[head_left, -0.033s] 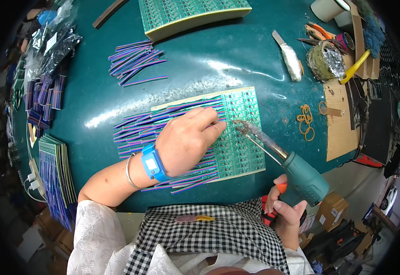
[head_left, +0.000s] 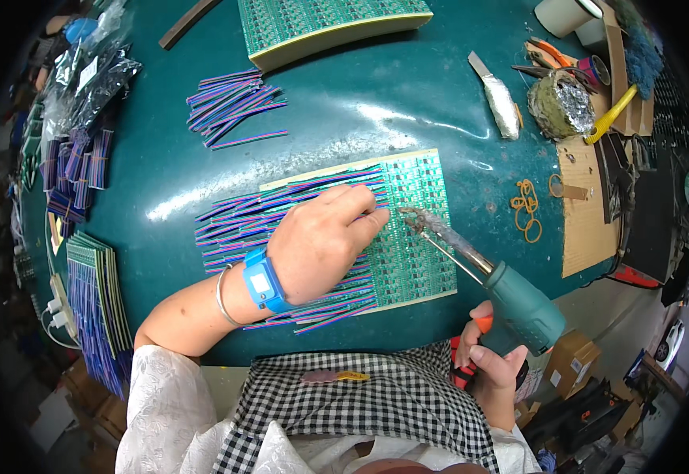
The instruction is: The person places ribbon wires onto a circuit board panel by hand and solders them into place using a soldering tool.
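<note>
My left hand [head_left: 321,241] lies over a green circuit board panel [head_left: 419,272], thumb and forefinger pinched together. Whatever they grip is hidden beneath the fingers. Blue, red and dark wire strips [head_left: 238,213] run in rows from the panel's middle out past its left side. A teal soldering gun [head_left: 526,308] with an orange trigger is gripped in my right hand [head_left: 494,359]. Its sooty tip and a thin feed tube reach to the panel just right of my left fingertips; whether the tip touches the board I cannot tell.
Loose wire strips [head_left: 238,107] lie behind the panel, below a thick stack of circuit panels [head_left: 336,28]. Wired panels [head_left: 95,292] and wire bundles [head_left: 76,174] are at left. Right: a foil-wrapped blade [head_left: 502,107], rubber bands [head_left: 526,209], a foil-topped roll [head_left: 561,107], cardboard [head_left: 585,225].
</note>
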